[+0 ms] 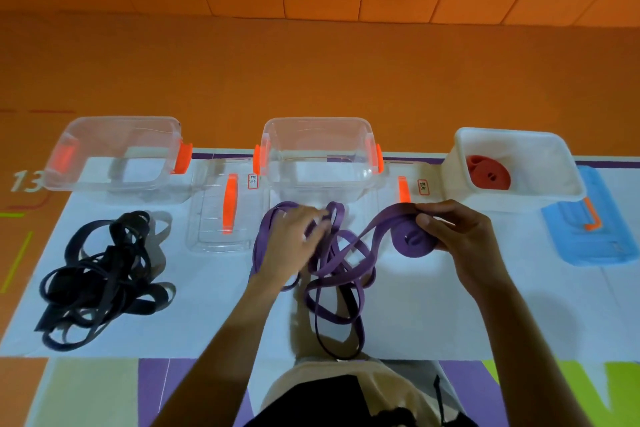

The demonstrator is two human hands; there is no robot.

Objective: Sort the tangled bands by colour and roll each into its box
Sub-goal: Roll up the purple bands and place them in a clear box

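Gripped in the curled right hand (460, 236), centre right: a half-wound purple roll (414, 242). Blurred over the loose purple band (341, 274), centre: the left hand (294, 239), grip untellable. Stood just above: clear box (317, 122). Lay bare, lower right: white mat (433, 308).

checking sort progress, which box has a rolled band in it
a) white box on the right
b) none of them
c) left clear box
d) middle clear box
a: the white box holds a red rolled band, while the left clear box and the middle clear box show no band inside.
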